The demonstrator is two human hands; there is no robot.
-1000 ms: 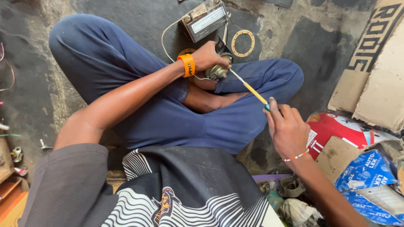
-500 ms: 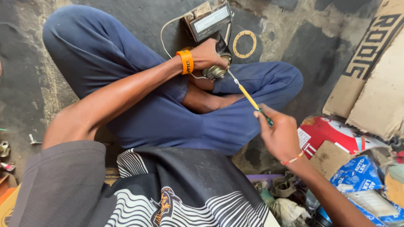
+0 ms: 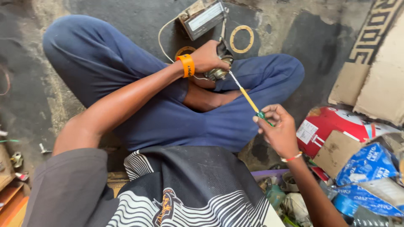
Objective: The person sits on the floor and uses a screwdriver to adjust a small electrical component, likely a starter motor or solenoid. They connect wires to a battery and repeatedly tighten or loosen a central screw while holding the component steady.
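I sit cross-legged on the floor in blue trousers. My left hand [image 3: 207, 56], with an orange wristband, grips a small round metal motor part [image 3: 219, 72] held over my knee. My right hand [image 3: 278, 128] pinches the green end of a long screwdriver [image 3: 249, 100] with a yellow shaft. Its metal tip reaches up to the motor part by my left hand. A thin white wire [image 3: 161, 38] runs from the part toward a grey box.
A grey rectangular electrical box [image 3: 205, 18] and a tan ring gasket [image 3: 241, 38] lie on the dark floor ahead. Cardboard pieces [image 3: 350, 83], a red package [image 3: 326, 124] and blue bags [image 3: 368, 166] crowd the right. Small metal parts [image 3: 17, 159] lie at the left.
My right hand slid slightly along the screwdriver handle and turned it. The view shifted a little; my left hand kept its grip on the motor part.
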